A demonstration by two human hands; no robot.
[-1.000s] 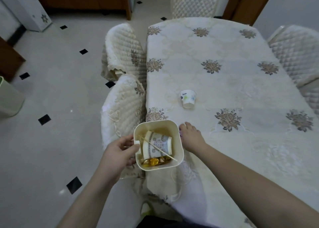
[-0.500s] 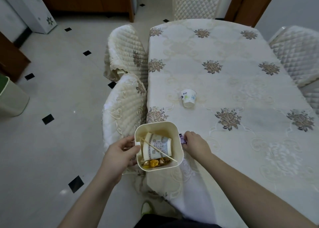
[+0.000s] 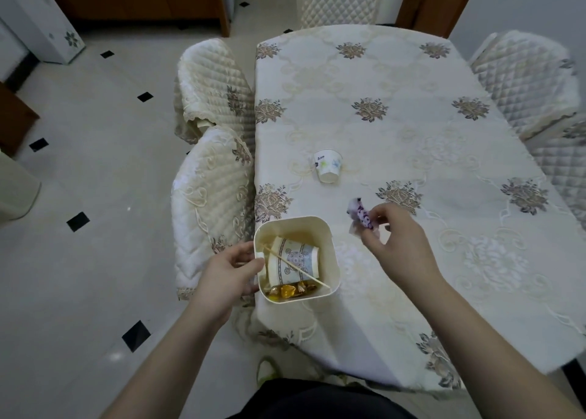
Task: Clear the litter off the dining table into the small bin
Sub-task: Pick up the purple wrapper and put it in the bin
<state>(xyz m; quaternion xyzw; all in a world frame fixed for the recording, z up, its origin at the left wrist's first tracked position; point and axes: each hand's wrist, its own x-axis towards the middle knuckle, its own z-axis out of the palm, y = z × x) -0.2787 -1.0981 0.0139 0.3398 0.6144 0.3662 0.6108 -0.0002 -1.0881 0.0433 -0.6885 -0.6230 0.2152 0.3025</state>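
Risk sits with the crinkled purple-and-white wrapper [image 3: 360, 214], pinched lightly in the right hand [image 3: 398, 244] above the surface, beside the small cream square bin [image 3: 331, 260] gripped by the left hand [image 3: 230, 272]; released early, it flutters wide.

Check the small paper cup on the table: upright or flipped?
Flipped. The small paper cup stands upside down on the tablecloth, narrow base up, wide rim down.

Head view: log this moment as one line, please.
left hand: holds small bin at table edge | right hand: pinches purple wrapper above table | bin: paper cup, skewer, gold wrappers | left on table: small cup
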